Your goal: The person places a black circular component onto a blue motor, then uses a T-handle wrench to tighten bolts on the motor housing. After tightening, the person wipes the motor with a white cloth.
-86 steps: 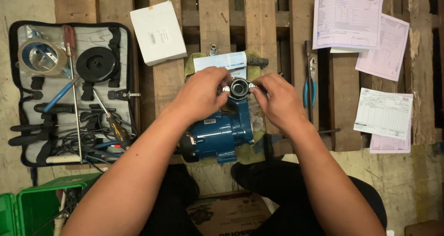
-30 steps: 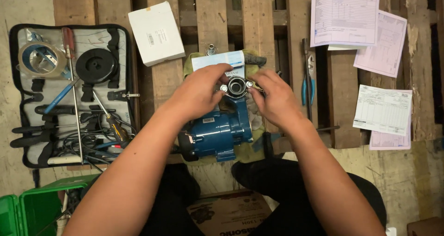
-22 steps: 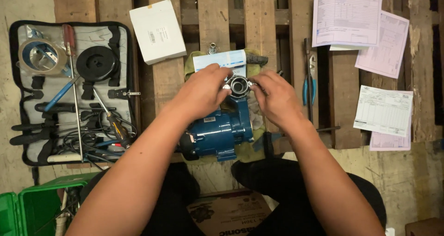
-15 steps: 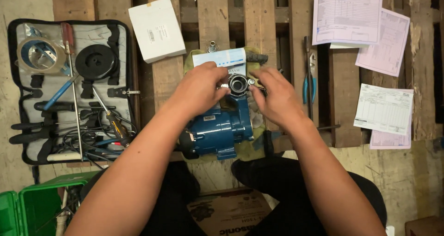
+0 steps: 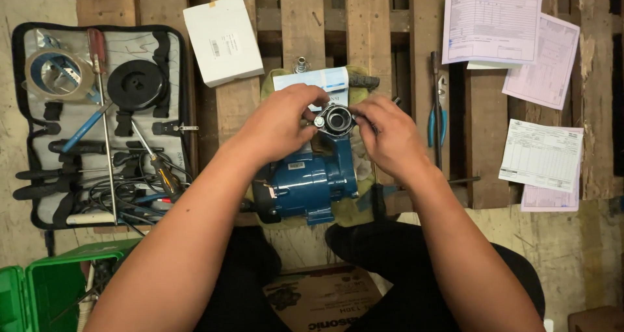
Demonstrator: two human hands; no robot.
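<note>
Nothing has shifted: both hands [image 5: 338, 127] still pinch the round metal flange [image 5: 336, 119] atop the glossy blue pump [image 5: 311, 185].

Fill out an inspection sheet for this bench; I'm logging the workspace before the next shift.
Surface: wooden pallet, slatted, worn.
Job's things: blue motor on a cloth; grey round fitting at its top.
Clutter: white box; papers; blue-handled pliers.
Grips: left hand and right hand both pinch the fitting.
Cables: dark wires in the open tool case.
Surroundings: green crate; cardboard box.
</note>
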